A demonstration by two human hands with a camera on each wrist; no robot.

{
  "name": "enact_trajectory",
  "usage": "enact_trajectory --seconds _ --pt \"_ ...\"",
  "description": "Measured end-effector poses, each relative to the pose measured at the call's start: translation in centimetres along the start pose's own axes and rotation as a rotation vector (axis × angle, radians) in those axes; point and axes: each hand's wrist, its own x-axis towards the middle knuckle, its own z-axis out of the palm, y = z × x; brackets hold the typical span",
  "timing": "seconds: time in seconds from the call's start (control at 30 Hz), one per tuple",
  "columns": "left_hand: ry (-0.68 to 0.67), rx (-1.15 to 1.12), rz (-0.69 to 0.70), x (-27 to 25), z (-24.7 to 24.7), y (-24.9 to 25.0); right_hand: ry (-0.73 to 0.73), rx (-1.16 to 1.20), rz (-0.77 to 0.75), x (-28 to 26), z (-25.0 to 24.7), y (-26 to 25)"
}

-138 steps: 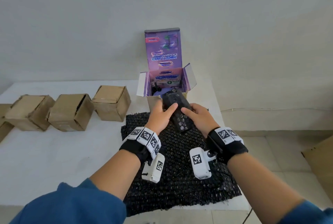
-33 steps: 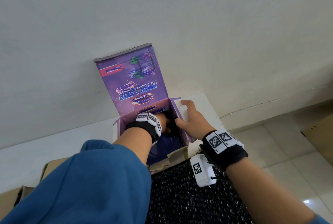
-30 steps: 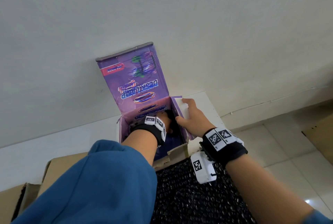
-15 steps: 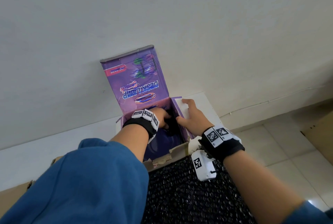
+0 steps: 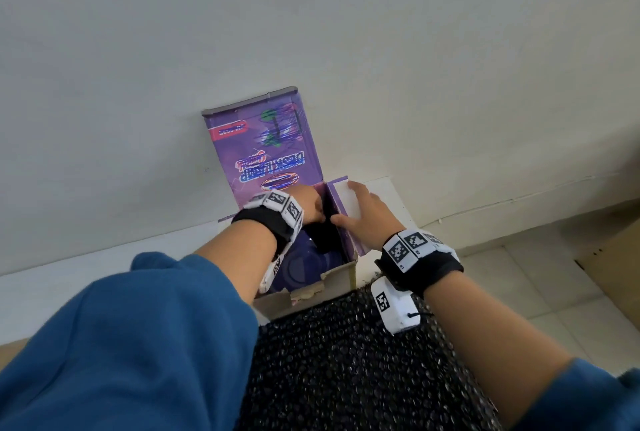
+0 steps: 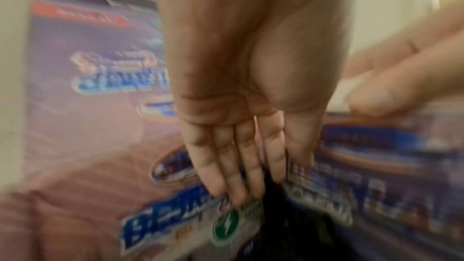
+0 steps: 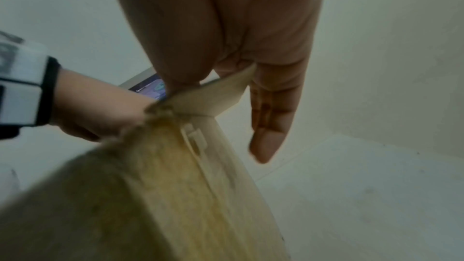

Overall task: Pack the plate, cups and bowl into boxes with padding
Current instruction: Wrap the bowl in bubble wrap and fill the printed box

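Note:
An open purple box (image 5: pixel 341 276) stands at the table's far edge, its lid (image 5: pixel 266 150) upright against the wall. Inside sit a blue dish (image 5: pixel 299 269) and a black bubble-wrapped bundle (image 5: pixel 323 238). My left hand (image 5: pixel 310 210) reaches down into the box. In the left wrist view its fingers (image 6: pixel 226 166) are straight, with their tips on the bundle (image 6: pixel 288 221). My right hand (image 5: pixel 360 219) holds the box's right side flap (image 5: pixel 348 200), thumb inside and fingers on the white outer face. In the right wrist view that flap (image 7: pixel 216 94) runs between thumb and fingers.
A black bubble-wrap sheet (image 5: pixel 346 361) lies on the white table (image 5: pixel 86 268) just in front of the box. A brown cardboard corner (image 5: pixel 8 349) shows at the lower left. Right of the table is tiled floor with another brown carton (image 5: pixel 616 257).
The wrapped bundle, earlier held by both hands over the sheet, now lies in the box. In the last second my left hand rose a little; the right hand stayed on the flap.

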Motion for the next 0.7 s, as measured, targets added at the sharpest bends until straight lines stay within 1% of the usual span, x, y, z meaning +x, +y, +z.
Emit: enact_trajectory --seconds 0.07,0.13,0.2,0.27,0.3,0.37,0.43,0.5,0.6,0.7 --pt "0.082 -0.079 0.001 -2.6 -1.5 0.1 0.03 -0.07 -0.001 -1.0 -0.8 -0.3" --pt "0.177 -0.169 0.004 -5.5 -2.3 0.2 0.093 -0.135 -0.034 -2.5 -1.7 -0.4" --pt "0.251 -0.235 -0.002 -8.9 -2.2 0.4 0.16 -0.2 -0.088 -4.7 -2.5 -0.6" --pt "0.317 -0.28 -0.029 -12.3 -1.2 0.7 0.198 -0.243 -0.13 -7.0 -2.8 -0.7" --pt "0.342 -0.302 -0.05 -13.9 -0.4 0.8 0.194 -0.252 -0.143 -8.1 -2.7 -0.7" --pt "0.364 -0.347 -0.112 -17.1 1.8 1.0 0.138 -0.255 -0.162 -10.4 -2.1 -0.3" --pt "0.348 -0.374 -0.183 -19.9 4.6 1.1 0.046 -0.263 -0.173 -12.5 -1.0 0.2" --pt "0.285 -0.385 -0.241 -22.1 7.6 1.2 -0.05 -0.278 -0.166 -14.7 0.6 0.8" --pt "0.166 -0.392 -0.325 -24.4 12.3 1.5 -0.205 -0.273 -0.12 -17.5 3.3 2.0" --pt "0.103 -0.468 -0.417 -25.8 16.6 1.5 -0.305 -0.299 -0.055 -19.4 6.0 3.4"
